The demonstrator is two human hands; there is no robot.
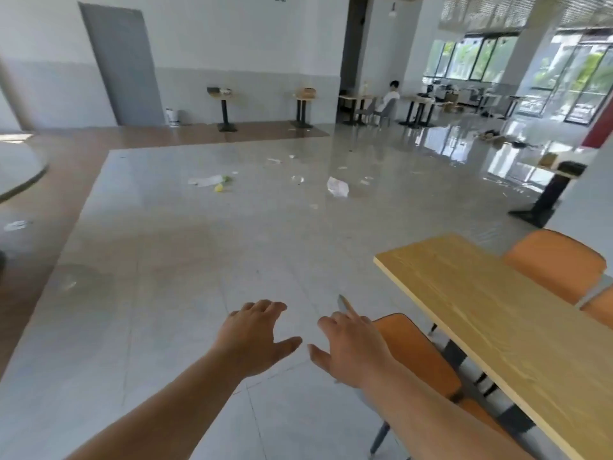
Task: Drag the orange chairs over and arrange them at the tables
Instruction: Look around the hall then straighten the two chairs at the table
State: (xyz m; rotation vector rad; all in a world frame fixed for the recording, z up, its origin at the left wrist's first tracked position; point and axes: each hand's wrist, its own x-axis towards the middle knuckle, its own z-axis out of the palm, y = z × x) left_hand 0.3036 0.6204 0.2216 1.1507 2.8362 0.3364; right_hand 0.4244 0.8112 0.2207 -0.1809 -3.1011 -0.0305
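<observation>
Both hands are held out over the tiled floor (199, 260) with nothing in them. The left hand (255, 340) is spread, fingers fanned and thumb out; the right hand (351, 350) is likewise spread, its index finger extended, so neither grip is closed on anything.

One orange chair (418, 356) is seen just beside the right hand, partly hidden under the right forearm and tucked against the near edge of the wooden tabletop (497, 327). A second orange chair (557, 263) is set at the far side of the same tabletop, and the edge of a third is glimpsed at the right border. This table is judged to be largely served already, so the step in hand is probably a release from the near chair, or a reach for it.

If the near chair is to be adjusted, the top of the backrest is best taken with both hands, evenly, so that the legs are dragged straight and not twisted against the table's legs. The chair should be squared to the tabletop edge and left with a gap for sitting.

As for containers, what may be a box (306, 92) is made out on a distant small table by the wall, but its contents cannot be told. Scraps of litter (337, 186) are scattered on the floor and should be steered around when further chairs are dragged.
</observation>
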